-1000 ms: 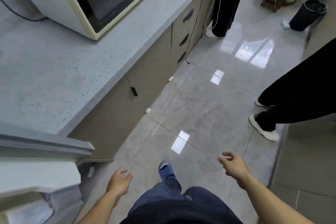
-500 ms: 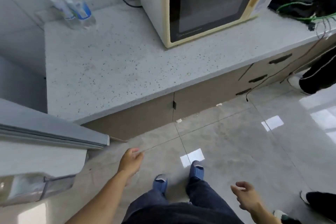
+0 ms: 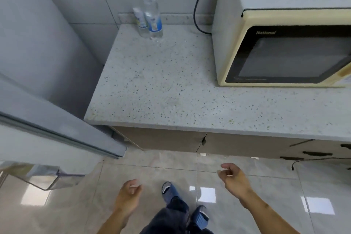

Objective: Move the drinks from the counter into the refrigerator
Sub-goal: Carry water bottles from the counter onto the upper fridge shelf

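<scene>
A: Nearest us, both hands are low over the floor tiles [image 3: 266, 192] and carrying nothing. The left hand [image 3: 127, 194] hangs with its fingers loosely curled, and the right hand [image 3: 234, 177] is half open, thumb and fingers slack.

B: And the open refrigerator door [image 3: 62, 135] juts out on the left, its shelf bin [image 3: 47, 178] sitting right by that left arm. I'd say a careless swing could clip it.

A: Agreed. Further out there's a long bare stretch of counter [image 3: 161, 89], with the microwave [image 3: 284, 43] crowding the right side.

B: Then the drinks, two water bottles [image 3: 150, 11], upright, touching each other, tucked in the far corner against the wall.

A: That's the danger, to my eye. It's a full stretch over the counter, and they're tall, narrow and packed together. Grab one clumsily and its neighbour may topple and roll.

B: The microwave's cable [image 3: 197, 5] hangs just beside them too. A wide reach with the right could snag it.
</scene>
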`<act>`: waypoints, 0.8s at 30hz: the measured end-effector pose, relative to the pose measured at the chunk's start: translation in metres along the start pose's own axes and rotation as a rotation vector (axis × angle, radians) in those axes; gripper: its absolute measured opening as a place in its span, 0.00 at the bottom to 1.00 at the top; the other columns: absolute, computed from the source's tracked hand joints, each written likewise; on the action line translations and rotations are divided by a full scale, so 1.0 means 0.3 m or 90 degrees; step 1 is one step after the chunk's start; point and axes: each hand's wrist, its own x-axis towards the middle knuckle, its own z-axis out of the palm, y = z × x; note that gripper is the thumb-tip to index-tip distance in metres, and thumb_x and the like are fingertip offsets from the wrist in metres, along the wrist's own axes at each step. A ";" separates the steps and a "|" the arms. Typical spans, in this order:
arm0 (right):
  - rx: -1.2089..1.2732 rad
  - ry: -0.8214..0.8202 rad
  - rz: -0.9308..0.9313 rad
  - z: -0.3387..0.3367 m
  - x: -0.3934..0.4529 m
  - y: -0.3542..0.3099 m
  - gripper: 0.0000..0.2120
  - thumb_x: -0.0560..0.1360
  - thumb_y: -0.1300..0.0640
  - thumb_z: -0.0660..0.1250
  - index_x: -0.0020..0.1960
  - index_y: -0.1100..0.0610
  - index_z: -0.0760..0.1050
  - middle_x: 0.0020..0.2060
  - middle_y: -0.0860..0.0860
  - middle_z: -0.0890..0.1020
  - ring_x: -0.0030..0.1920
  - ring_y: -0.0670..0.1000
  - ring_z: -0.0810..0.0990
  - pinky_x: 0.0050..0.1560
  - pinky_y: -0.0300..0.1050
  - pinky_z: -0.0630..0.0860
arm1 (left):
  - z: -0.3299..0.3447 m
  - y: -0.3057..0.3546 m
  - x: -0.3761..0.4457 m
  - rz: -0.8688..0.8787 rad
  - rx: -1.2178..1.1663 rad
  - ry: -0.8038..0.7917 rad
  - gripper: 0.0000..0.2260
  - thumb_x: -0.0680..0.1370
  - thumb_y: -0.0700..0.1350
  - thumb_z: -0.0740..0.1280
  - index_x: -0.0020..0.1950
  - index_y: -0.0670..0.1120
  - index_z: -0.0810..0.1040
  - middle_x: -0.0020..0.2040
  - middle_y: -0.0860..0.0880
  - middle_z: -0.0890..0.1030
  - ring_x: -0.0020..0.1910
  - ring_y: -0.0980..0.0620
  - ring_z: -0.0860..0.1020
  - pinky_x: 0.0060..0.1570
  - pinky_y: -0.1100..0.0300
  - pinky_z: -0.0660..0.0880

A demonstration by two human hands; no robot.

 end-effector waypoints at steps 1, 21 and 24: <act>0.007 -0.005 -0.025 0.012 0.012 -0.061 0.07 0.77 0.56 0.70 0.55 0.51 0.77 0.38 0.50 0.79 0.35 0.49 0.76 0.38 0.41 0.73 | -0.004 0.023 0.008 0.011 -0.014 0.001 0.11 0.78 0.47 0.69 0.60 0.48 0.77 0.50 0.47 0.81 0.48 0.44 0.81 0.50 0.49 0.79; 0.035 0.004 -0.390 0.193 0.267 -1.123 0.13 0.76 0.49 0.70 0.59 0.47 0.76 0.44 0.46 0.82 0.42 0.47 0.82 0.41 0.43 0.82 | -0.117 1.032 0.118 0.284 -0.450 0.002 0.08 0.80 0.46 0.67 0.54 0.59 0.76 0.54 0.52 0.81 0.51 0.55 0.82 0.38 0.67 0.79; 0.046 0.000 -0.400 0.197 0.359 -1.294 0.14 0.75 0.50 0.72 0.59 0.47 0.75 0.45 0.46 0.81 0.41 0.43 0.81 0.35 0.33 0.76 | -0.126 1.170 0.175 0.267 -0.508 0.054 0.08 0.79 0.45 0.67 0.55 0.57 0.76 0.55 0.50 0.81 0.51 0.53 0.81 0.38 0.66 0.80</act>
